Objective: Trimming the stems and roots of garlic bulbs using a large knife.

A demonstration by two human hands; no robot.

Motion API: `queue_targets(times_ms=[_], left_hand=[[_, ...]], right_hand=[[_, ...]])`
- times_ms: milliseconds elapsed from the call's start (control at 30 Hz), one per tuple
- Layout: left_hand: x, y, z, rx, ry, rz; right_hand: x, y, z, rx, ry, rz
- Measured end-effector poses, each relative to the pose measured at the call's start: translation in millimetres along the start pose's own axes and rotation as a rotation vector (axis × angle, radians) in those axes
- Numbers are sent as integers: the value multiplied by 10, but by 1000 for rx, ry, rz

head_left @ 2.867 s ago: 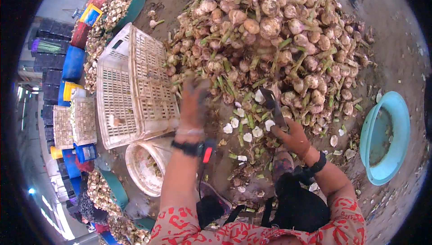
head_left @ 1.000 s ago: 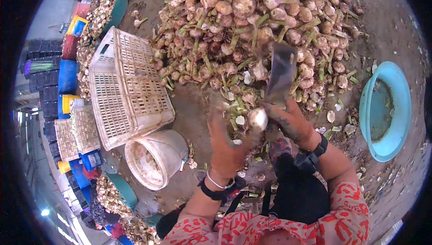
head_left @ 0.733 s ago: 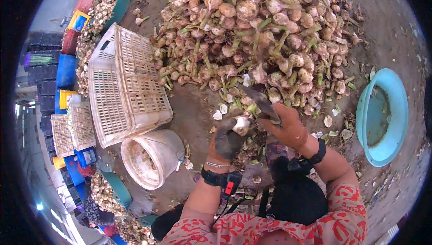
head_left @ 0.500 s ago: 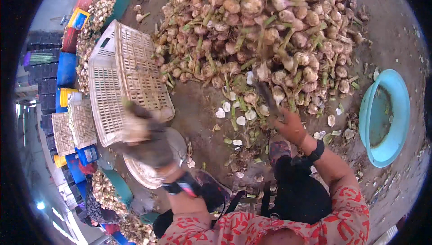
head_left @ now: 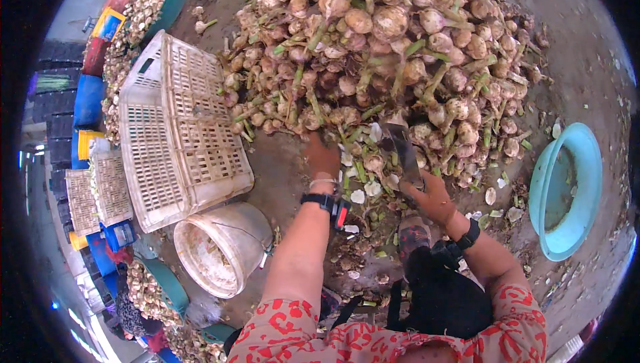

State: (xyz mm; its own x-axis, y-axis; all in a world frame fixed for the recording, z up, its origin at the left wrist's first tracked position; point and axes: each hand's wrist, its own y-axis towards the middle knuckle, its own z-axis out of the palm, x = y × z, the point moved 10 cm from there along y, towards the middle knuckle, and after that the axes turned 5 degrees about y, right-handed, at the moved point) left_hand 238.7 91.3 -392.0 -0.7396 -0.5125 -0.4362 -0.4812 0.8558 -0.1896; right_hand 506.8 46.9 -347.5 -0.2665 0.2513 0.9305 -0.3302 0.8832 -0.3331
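A large heap of garlic bulbs (head_left: 393,50) with green stems and clinging soil lies on the floor in front of me. My left hand (head_left: 323,158) reaches to the near edge of the heap; its fingers are dark, blurred and partly hidden, so I cannot see whether they grip a bulb. In my right hand (head_left: 432,200) is a knife (head_left: 402,151) with a broad dark blade. The blade points away from me, its tip up against the near bulbs. Cut stem pieces and pale garlic skins (head_left: 357,196) lie scattered below the blade.
To the left, a dirty white slatted crate (head_left: 170,130) stands beside a tilted-looking whitish bucket (head_left: 252,228). A light blue basin (head_left: 539,196) sits at the right. Far left are more garlic heaps (head_left: 150,10), blue bins (head_left: 93,100) and smaller crates (head_left: 112,186).
My left hand has swung from above the bucket, where it was smeared with a pale thing, rightward to the heap's near edge. The right hand and knife have shifted only slightly.
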Motion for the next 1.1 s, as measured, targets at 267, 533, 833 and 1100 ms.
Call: queue_targets(times_ms=[267, 533, 833, 1100], left_hand=[[250, 85, 56, 146, -176, -179], [-456, -1197, -150, 335, -538, 149], [-743, -1445, -541, 493, -677, 140], [-749, -1563, -505, 561, -778, 167]], right_hand=[[154, 88, 266, 76, 20, -48], [285, -111, 209, -93, -479, -448], [519, -246, 205, 120, 192, -41], [880, -611, 121, 36, -663, -508]])
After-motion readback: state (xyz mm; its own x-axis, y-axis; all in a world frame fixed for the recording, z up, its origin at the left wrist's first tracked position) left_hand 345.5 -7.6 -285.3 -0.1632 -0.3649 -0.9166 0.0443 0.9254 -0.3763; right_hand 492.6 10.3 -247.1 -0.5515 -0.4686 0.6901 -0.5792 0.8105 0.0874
